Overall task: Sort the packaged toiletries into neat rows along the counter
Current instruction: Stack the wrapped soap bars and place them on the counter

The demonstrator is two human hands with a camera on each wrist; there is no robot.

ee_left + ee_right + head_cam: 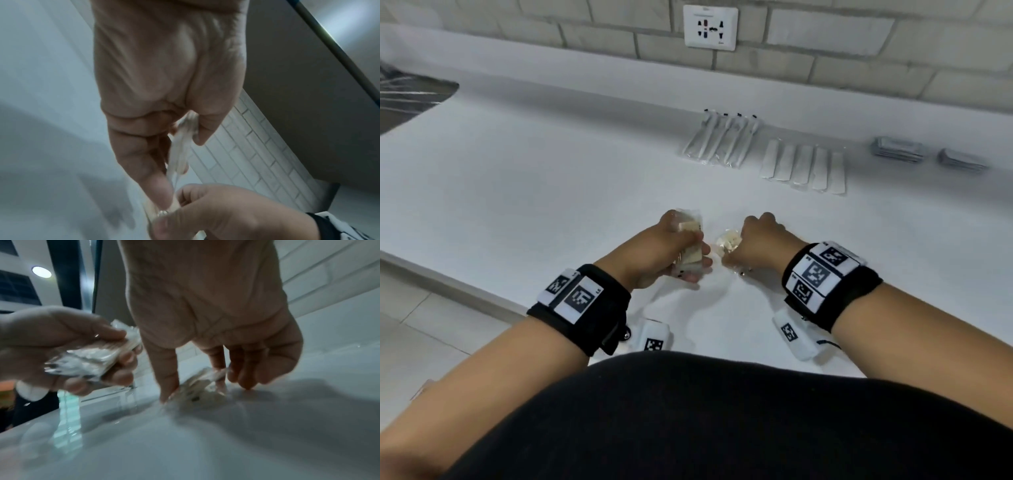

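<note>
My left hand grips a small stack of clear-wrapped cream packets just above the white counter; the stack shows between thumb and curled fingers in the right wrist view. My right hand reaches down beside it, and its thumb and fingers pinch a crinkled clear packet lying on the counter; this packet sits under my fingertips. In the left wrist view the wrapped stack runs along my left fingers, edge on.
Sorted rows lie at the back right: wrapped toothbrushes, flat white sachets and two piles of grey packets. A wall socket sits on the brick wall. A dark mat lies far left. The counter's front edge is close.
</note>
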